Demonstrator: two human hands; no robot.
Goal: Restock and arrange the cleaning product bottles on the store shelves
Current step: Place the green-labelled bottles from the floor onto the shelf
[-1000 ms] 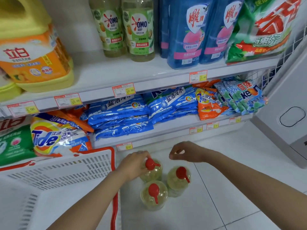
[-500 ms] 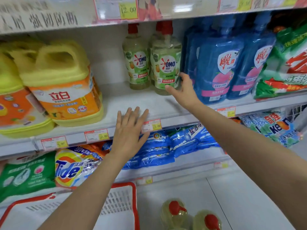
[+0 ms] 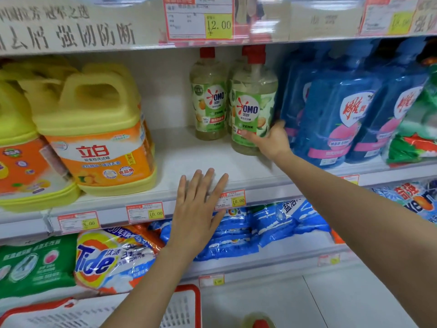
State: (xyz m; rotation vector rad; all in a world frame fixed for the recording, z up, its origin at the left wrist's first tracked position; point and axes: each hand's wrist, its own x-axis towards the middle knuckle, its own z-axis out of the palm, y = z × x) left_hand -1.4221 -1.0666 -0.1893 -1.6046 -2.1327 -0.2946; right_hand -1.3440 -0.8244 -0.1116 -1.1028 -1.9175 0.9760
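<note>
Gripping front OMO bottle (image 3: 254,110), right hand (image 3: 272,143) | left hand (image 3: 196,209) flat, holding nothing

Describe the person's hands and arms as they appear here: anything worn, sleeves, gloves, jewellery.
The left hand and right hand are bare: no gloves, and no rings that I can make out. The left forearm and right forearm are uncovered all the way to the frame's edge, with no sleeve, watch or bracelet in view.
</note>
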